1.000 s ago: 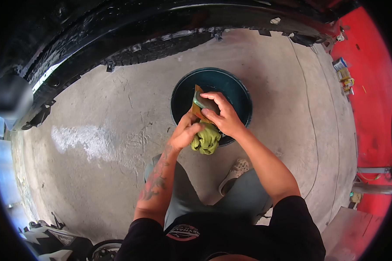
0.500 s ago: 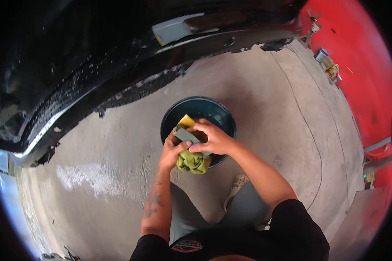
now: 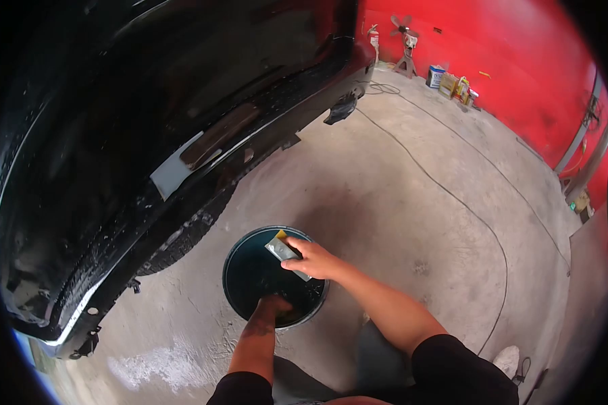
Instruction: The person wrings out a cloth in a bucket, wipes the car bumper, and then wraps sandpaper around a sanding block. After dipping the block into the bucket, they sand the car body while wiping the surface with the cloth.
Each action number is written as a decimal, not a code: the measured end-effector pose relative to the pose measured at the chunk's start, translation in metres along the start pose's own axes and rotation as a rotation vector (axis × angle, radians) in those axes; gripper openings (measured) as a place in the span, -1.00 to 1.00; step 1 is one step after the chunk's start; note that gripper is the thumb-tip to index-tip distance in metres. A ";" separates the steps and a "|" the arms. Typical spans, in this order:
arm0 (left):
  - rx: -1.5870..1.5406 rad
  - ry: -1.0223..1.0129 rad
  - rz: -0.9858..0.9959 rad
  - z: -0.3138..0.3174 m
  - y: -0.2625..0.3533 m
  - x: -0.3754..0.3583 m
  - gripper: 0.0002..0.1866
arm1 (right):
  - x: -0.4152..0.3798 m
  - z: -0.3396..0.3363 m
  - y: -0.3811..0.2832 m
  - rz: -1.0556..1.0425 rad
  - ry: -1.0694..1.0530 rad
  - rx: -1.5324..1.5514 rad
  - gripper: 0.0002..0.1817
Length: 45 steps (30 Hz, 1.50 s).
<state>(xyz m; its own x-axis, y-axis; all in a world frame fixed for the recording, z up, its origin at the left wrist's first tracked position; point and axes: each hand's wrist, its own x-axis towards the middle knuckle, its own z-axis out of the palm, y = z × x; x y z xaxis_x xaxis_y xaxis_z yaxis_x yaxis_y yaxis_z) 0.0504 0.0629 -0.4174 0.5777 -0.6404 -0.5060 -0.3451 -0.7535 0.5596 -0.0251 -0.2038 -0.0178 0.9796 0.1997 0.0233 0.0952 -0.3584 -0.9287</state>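
Note:
Over the dark bucket (image 3: 231, 297) of water, my right hand (image 3: 312, 259) grips a piece of folded sandpaper (image 3: 281, 250), grey on its face with a bit of yellow at the far end. My left hand (image 3: 275, 305) is down inside the bucket near its front wall. Its fingers are hidden in the dark water, and I cannot tell what they hold. The green cloth is out of sight. Ahead and to the left stands a glossy black car body panel (image 3: 203, 81), wet with drops, with a light grey patch (image 3: 174, 174) low on it.
Concrete floor (image 3: 412, 223) surrounds the bucket, with thin cables (image 3: 446, 187) running across its right side. A wet whitish patch (image 3: 159, 368) lies at the lower left. Along the red wall (image 3: 513, 74) stand several cans and bottles (image 3: 446, 84) and a small fan (image 3: 404, 28).
Both hands held the sandpaper and green cloth together above the bucket. Now the left hand is down in the bucket, the right alone holds the sandpaper, and the view has turned right.

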 end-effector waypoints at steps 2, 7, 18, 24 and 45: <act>0.050 -0.115 -0.088 -0.045 0.077 -0.054 -0.41 | 0.000 -0.003 0.011 0.021 0.074 0.105 -0.28; 0.215 -0.080 -0.146 -0.118 0.176 -0.117 -0.41 | -0.026 -0.032 -0.010 0.362 0.128 0.858 -0.38; -0.167 0.550 0.334 -0.496 0.578 -0.300 -0.47 | -0.102 -0.118 -0.200 0.380 0.567 1.389 -0.41; 0.762 0.881 0.822 -0.745 0.821 -0.344 -0.13 | -0.027 -0.185 -0.316 0.093 0.936 0.321 -0.39; 1.531 0.481 0.957 -0.924 0.861 -0.289 -0.62 | 0.147 -0.282 -0.405 0.055 1.200 0.206 -0.51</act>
<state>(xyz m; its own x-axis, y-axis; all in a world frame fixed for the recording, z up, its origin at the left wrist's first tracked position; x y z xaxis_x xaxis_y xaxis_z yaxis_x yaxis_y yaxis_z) 0.2693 -0.2632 0.8168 -0.1506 -0.9868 -0.0590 -0.7595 0.1537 -0.6321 0.1307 -0.2864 0.4657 0.5336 -0.8198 0.2078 0.1248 -0.1667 -0.9781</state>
